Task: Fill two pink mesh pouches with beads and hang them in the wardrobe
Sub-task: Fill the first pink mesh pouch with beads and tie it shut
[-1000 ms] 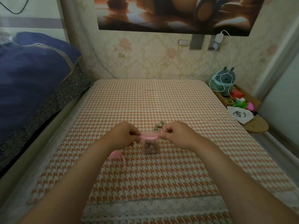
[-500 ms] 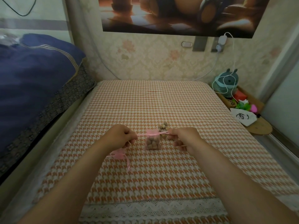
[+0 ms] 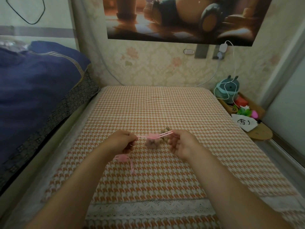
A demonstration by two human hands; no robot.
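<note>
The filled pouch (image 3: 152, 142) sat on the bed cover (image 3: 156, 104) between the two hands. It was a small sack of sheer pink mesh, and round, tan-brown beads bulged through its weave. Its mouth was gathered into a tight ruffle. Thin pink satin ribbons (image 3: 165, 133) ran from the ruffle to either side, drawn straight and taut.

The left hand (image 3: 123, 142) was curled, its fingertips pinching the left ribbon end. The right hand (image 3: 183, 144) was likewise curled, pinching the doubled right ribbon ends, with its lower fingers folded toward the palm.

A small heap of loose beads (image 3: 165, 129) lay on the cover just behind the pouch.

The second pouch (image 3: 122, 158), flat and crumpled pink mesh, lay on the cover under the left wrist. One ribbon trailed from it toward the near edge.

The cover was a woven fabric in an orange, tan and white houndstooth pattern, edged at the near side with a white lace band (image 3: 148, 209). A dark blue quilt (image 3: 33, 83) with striped piping lay heaped at the left.
</note>
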